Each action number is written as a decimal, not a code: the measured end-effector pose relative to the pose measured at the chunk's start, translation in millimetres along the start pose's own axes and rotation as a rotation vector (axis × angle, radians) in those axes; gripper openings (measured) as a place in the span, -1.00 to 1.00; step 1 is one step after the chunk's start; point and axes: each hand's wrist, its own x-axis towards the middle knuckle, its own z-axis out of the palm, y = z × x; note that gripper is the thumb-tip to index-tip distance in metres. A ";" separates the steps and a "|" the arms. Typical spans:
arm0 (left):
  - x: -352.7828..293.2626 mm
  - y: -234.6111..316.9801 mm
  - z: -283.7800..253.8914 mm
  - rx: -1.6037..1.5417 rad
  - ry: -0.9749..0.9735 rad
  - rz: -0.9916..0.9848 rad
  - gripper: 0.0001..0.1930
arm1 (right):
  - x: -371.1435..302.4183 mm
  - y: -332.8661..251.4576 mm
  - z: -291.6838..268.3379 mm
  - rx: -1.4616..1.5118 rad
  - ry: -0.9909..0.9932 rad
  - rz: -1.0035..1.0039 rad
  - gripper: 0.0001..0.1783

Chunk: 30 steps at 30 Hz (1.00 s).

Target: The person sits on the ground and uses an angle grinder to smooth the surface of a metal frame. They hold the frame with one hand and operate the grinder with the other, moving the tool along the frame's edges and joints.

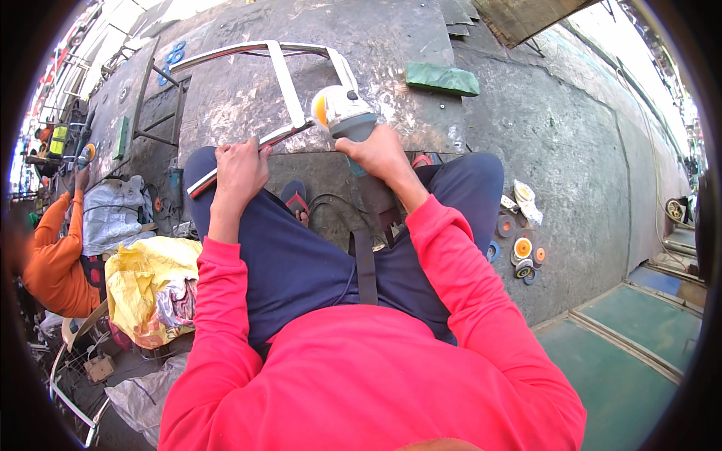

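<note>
My left hand (242,171) is closed around the near bar of a shiny metal tube frame (286,86), which lies on the worn metal work surface ahead of me. The near bar's left end sticks out past my hand, over my left thigh. In my right hand (380,155) is an angle grinder (353,128), gripped around its grey body. Its pale guarded head, with an orange-and-white disc (322,111), is beside the joint where the frame's cross bar meets the near bar. I cannot tell whether disc and metal touch, or whether the disc spins.
A green block (441,79) rests on the surface at the right. Several grinding discs (523,248) lie on the floor by my right knee. At the left a person in orange (64,259) works with another grinder, near a yellow sack (147,286). Blue discs (174,56) lie at the far left.
</note>
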 end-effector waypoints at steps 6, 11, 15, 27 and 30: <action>-2.3 -1.7 -2.6 0.023 -0.022 0.013 -0.74 | 4.2 2.2 2.2 0.070 0.018 0.032 -0.37; 0.3 -6.6 3.0 0.007 -0.022 0.028 -0.72 | 4.3 4.3 1.2 0.022 0.026 -0.015 -0.38; -1.5 -7.2 3.1 0.000 -0.024 0.032 -0.72 | 9.7 10.8 8.4 0.050 -0.009 -0.030 -0.34; -7.3 -6.6 -2.4 -0.007 0.052 -0.014 -0.73 | 25.1 35.0 -30.0 0.387 0.153 0.037 -0.47; -7.4 -6.4 -1.1 0.022 0.122 0.027 -0.73 | 17.7 33.2 -37.2 0.472 0.125 0.009 -0.54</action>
